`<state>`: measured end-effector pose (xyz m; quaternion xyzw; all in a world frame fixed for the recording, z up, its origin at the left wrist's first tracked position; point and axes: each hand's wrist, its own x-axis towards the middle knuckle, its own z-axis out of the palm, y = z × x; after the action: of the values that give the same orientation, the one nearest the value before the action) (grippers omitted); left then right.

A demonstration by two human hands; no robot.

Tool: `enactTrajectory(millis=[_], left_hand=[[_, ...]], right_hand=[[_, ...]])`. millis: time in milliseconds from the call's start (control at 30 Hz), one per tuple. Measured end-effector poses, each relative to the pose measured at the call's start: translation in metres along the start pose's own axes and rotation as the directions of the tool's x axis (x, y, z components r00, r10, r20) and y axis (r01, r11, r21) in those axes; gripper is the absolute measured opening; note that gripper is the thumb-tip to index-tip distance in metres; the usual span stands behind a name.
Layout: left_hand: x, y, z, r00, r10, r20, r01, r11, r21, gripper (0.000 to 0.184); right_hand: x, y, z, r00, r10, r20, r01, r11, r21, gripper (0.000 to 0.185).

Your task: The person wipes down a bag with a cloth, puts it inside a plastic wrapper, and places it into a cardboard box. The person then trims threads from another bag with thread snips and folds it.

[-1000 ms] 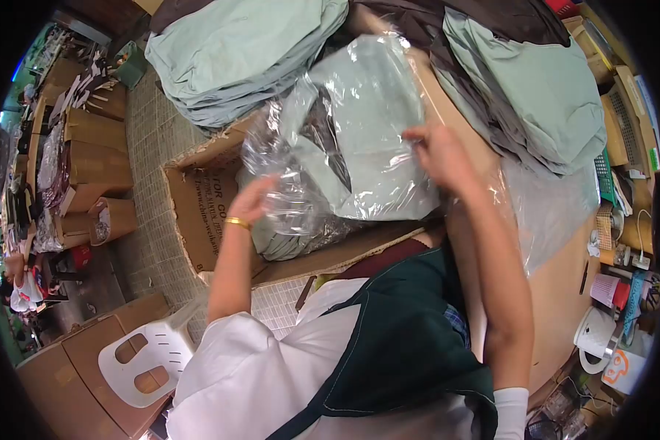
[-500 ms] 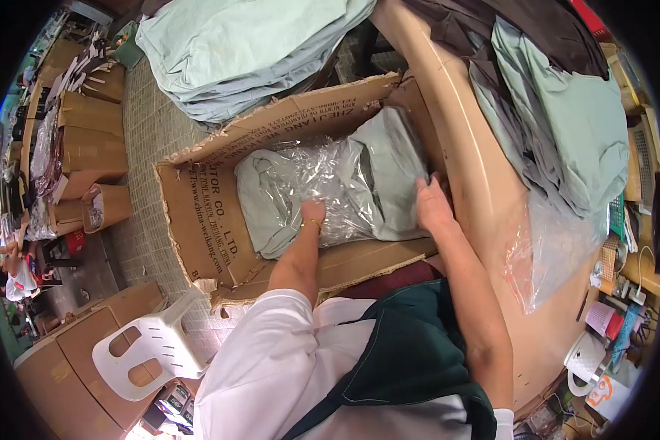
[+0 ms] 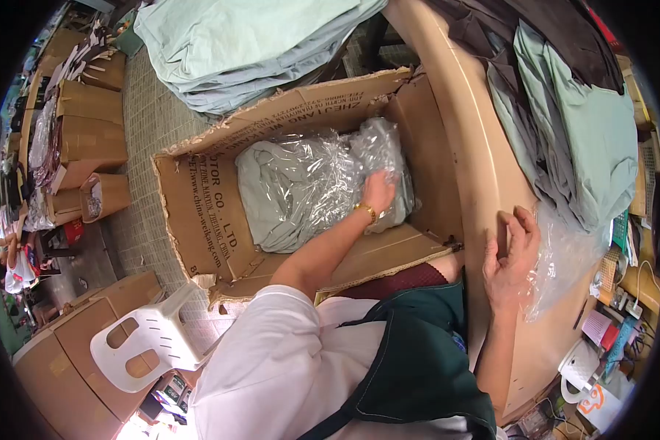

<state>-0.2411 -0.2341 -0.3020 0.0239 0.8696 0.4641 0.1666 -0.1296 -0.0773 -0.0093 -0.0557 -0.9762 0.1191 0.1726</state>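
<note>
Where the open carton (image 3: 191, 213) stands at the centre, plastic-wrapped pale green cloth (image 3: 293, 198) lies inside it, spread from about nine o'clock across towards three. The left hand (image 3: 379, 192) rests on the wrapped cloth at its three o'clock end; the fingertips are lost against the shiny film, so whether they pinch or merely press I cannot tell. The right hand (image 3: 513, 257) is at the table (image 3: 557, 345), between three and four o'clock, its fingers parted and slightly curled, gripping nothing visible, just beside a clear plastic sheet (image 3: 568, 257). Assessment: partly done. Cloth is already in the carton, whose walls rise above it and whose top is unclosed. Outstanding, by appearance: a green cloth stack (image 3: 249, 44) at eleven o'clock and a draped cloth pile (image 3: 590, 139) between two and three, both outside.
</note>
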Motion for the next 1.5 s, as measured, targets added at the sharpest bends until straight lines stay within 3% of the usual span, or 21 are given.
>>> enactTrajectory(millis=[33,100,167,267,367,433,467,533,567,633,700,767,800,867,967,1067,1167,1233,1300,1400,1500], left_hand=[[0.001,0.013,-0.013,1.000,-0.001,0.003,0.001,1.000,0.000,0.017],[0.003,0.023,-0.059,0.967,0.253,0.021,-0.241,0.940,-0.240,0.018],[-0.012,0.034,-0.142,0.949,0.316,0.010,-0.306,0.925,-0.224,0.020],[-0.040,0.000,-0.252,0.993,-0.113,0.037,0.119,0.935,-0.335,0.017],[-0.046,-0.144,-0.301,0.965,-0.240,0.105,0.261,0.856,-0.446,0.015],[-0.042,-0.203,-0.298,0.894,-0.445,0.041,0.444,0.895,0.032,0.030],[-0.041,-0.211,-0.290,0.892,-0.449,0.043,0.448,0.893,0.033,0.030],[-0.035,-0.216,-0.259,0.547,-0.679,-0.490,0.833,0.497,0.242,0.058],[-0.029,-0.219,-0.242,0.540,-0.686,-0.488,0.838,0.493,0.235,0.058],[-0.022,-0.220,-0.204,0.298,-0.322,-0.898,0.735,0.678,0.001,0.080],[-0.035,-0.171,-0.174,0.711,-0.080,-0.698,0.463,0.801,0.381,0.091],[-0.040,-0.128,-0.139,0.913,-0.180,-0.366,0.374,0.728,0.574,0.097],[-0.039,-0.127,-0.123,0.939,-0.237,-0.249,0.341,0.734,0.587,0.101],[-0.035,-0.142,-0.105,0.946,-0.300,-0.126,0.315,0.745,0.588,0.106],[-0.020,-0.169,-0.095,0.846,-0.534,-0.002,0.431,0.682,0.591,0.110],[-0.003,-0.180,-0.091,0.598,-0.800,-0.044,0.597,0.408,0.690,0.116],[0.000,-0.226,-0.081,0.509,-0.860,0.031,0.716,0.443,0.539,0.124],[0.003,-0.259,-0.072,0.569,-0.821,0.039,0.694,0.506,0.512,0.133],[0.012,-0.267,-0.067,0.616,-0.759,0.210,0.582,0.618,0.529,0.130],[0.026,-0.310,-0.026,0.706,-0.651,0.279,0.467,0.724,0.508,0.133],[0.044,-0.322,0.009,0.676,-0.607,0.418,0.468,0.792,0.393,0.135]], right_hand=[[-0.003,0.003,0.000,0.999,0.048,-0.005,-0.048,0.999,0.026,0.035],[-0.001,0.003,-0.001,0.999,0.043,0.001,-0.043,0.999,0.018,0.037],[0.000,0.003,-0.001,0.998,0.055,0.032,-0.055,0.998,-0.004,0.039],[-0.001,0.005,0.001,1.000,0.020,0.006,-0.019,0.999,-0.034,0.040],[0.002,0.002,0.003,0.999,0.041,0.007,-0.041,0.998,-0.038,0.039],[0.002,0.000,0.005,0.999,0.043,0.013,-0.042,0.998,-0.054,0.038],[0.003,0.000,0.005,0.999,0.031,0.016,-0.030,0.997,-0.077,0.037],[0.003,0.000,0.005,0.999,0.028,0.023,-0.026,0.996,-0.081,0.037],[0.003,-0.001,0.005,0.999,0.026,0.024,-0.024,0.996,-0.089,0.036],[0.007,-0.006,0.001,0.999,0.011,0.042,-0.007,0.994,-0.105,0.035],[0.016,-0.018,-0.003,0.972,-0.111,0.208,0.157,0.962,-0.221,0.034],[0.023,-0.031,0.010,0.960,-0.191,0.206,0.235,0.949,-0.212,0.033],[0.031,-0.038,0.015,0.922,-0.250,0.294,0.301,0.943,-0.142,0.032],[0.047,-0.043,0.021,0.827,-0.309,0.469,0.370,0.928,-0.040,0.031],[0.077,-0.041,0.026,0.783,-0.326,0.530,0.457,0.879,-0.135,0.031],[0.093,-0.032,0.022,0.786,-0.199,0.585,0.430,0.856,-0.286,0.044],[0.098,-0.022,0.027,0.817,-0.061,0.574,0.345,0.849,-0.401,0.060],[0.101,-0.019,0.034,0.830,-0.098,0.549,0.280,0.924,-0.259,0.066],[0.102,-0.014,0.036,0.811,-0.104,0.575,0.316,0.906,-0.282,0.064],[0.099,-0.005,0.037,0.805,-0.137,0.578,0.343,0.902,-0.264,0.048],[0.097,0.001,0.037,0.800,-0.179,0.573,0.369,0.900,-0.233,0.043]])
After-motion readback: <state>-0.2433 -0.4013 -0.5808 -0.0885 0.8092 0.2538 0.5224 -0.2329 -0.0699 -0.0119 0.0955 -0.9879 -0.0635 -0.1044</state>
